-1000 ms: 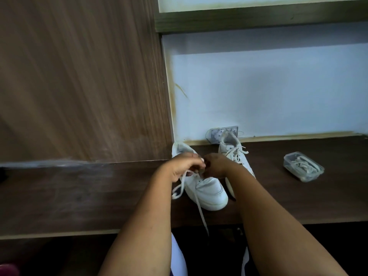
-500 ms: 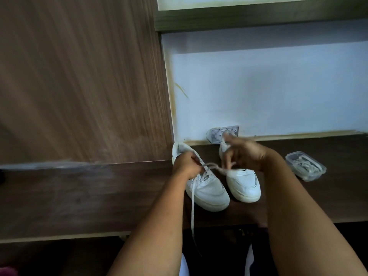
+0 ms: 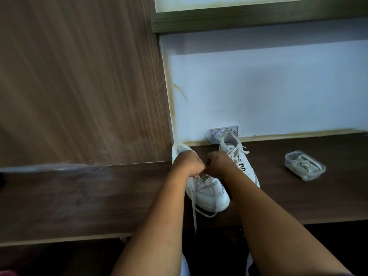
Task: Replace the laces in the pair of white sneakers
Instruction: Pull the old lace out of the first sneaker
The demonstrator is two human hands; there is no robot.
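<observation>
Two white sneakers stand on the dark wooden desk [image 3: 99, 196]. The near sneaker [image 3: 211, 193] points its toe toward me; both my hands are over its eyelets. My left hand [image 3: 189, 163] is curled and grips the white lace [image 3: 193, 212], whose loose ends trail over the toe and hang past the desk's front edge. My right hand [image 3: 219, 162] is curled beside it, pinching the lace at the eyelets. The far sneaker [image 3: 237, 156] sits behind my right wrist, with its lace threaded.
A clear plastic box [image 3: 304, 165] with laces coiled inside lies on the desk at the right. A wall socket plate [image 3: 217, 133] sits at the back behind the sneakers. A tall wooden panel [image 3: 79, 86] rises at the left.
My right hand came back from the right, where it had pulled the lace out sideways, and now meets my left hand over the near sneaker's eyelets.
</observation>
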